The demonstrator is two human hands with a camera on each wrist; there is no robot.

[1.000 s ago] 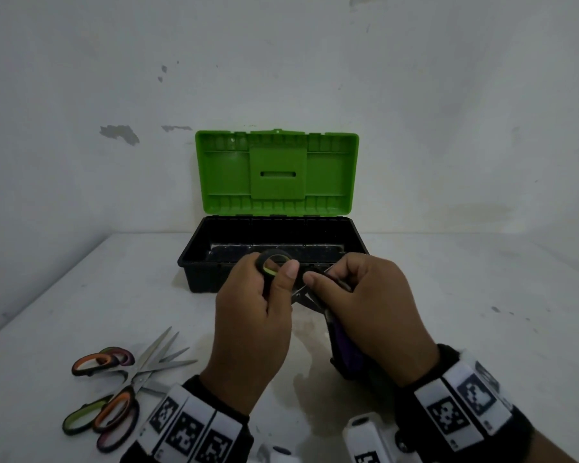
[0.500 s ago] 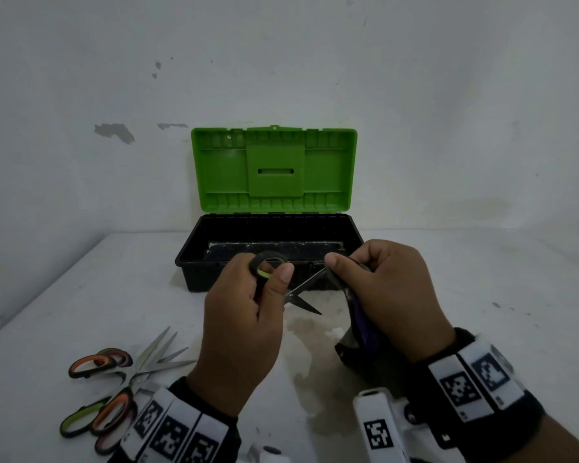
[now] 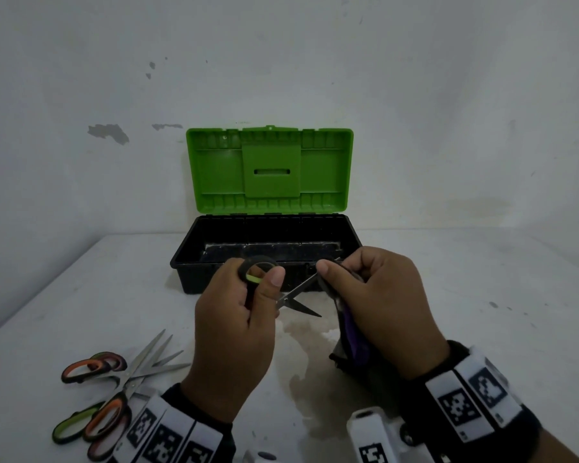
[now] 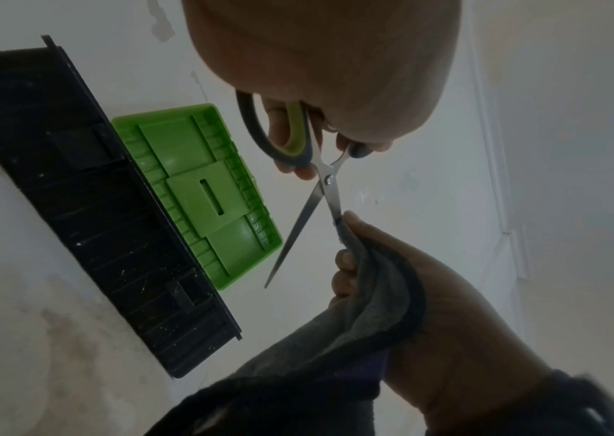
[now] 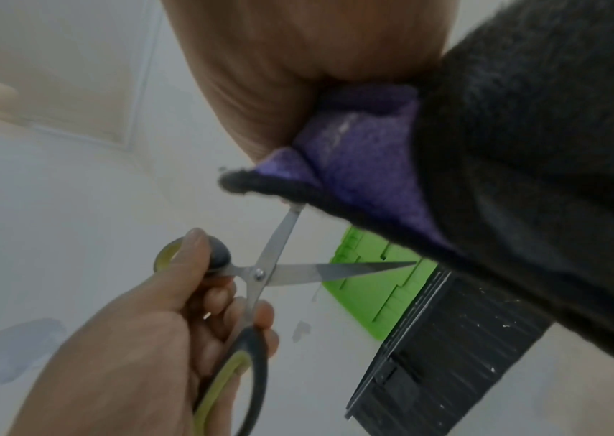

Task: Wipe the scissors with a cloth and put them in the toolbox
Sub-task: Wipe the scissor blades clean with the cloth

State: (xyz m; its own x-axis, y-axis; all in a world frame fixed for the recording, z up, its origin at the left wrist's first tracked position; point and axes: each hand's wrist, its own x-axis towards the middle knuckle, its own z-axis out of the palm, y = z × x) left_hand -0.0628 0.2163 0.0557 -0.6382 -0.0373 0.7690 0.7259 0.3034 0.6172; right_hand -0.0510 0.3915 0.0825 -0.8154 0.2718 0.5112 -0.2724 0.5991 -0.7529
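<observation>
My left hand (image 3: 238, 325) grips the black-and-green handles of a pair of scissors (image 3: 293, 297), blades spread apart, above the table in front of the toolbox (image 3: 194, 262). My right hand (image 3: 378, 302) holds a dark grey and purple cloth (image 3: 351, 335) and pinches it round the tip of the upper blade. The other blade points free to the right. In the left wrist view the scissors (image 4: 320, 188) cross at the pivot, and the cloth (image 4: 376, 295) wraps one blade end. The right wrist view shows the scissors (image 5: 279, 265) and the cloth (image 5: 503, 206) close up.
The toolbox stands against the back wall with its green lid (image 3: 269, 170) upright and its black tray showing. Several more scissors (image 3: 114, 379) with coloured handles lie in a heap at the front left of the white table (image 3: 482, 295). A damp stain (image 3: 301, 332) marks the table under my hands.
The scissor blades have spread apart. My right hand with the cloth has slid out along the upper blade, up and to the right. My left hand has kept its grip on the handles.
</observation>
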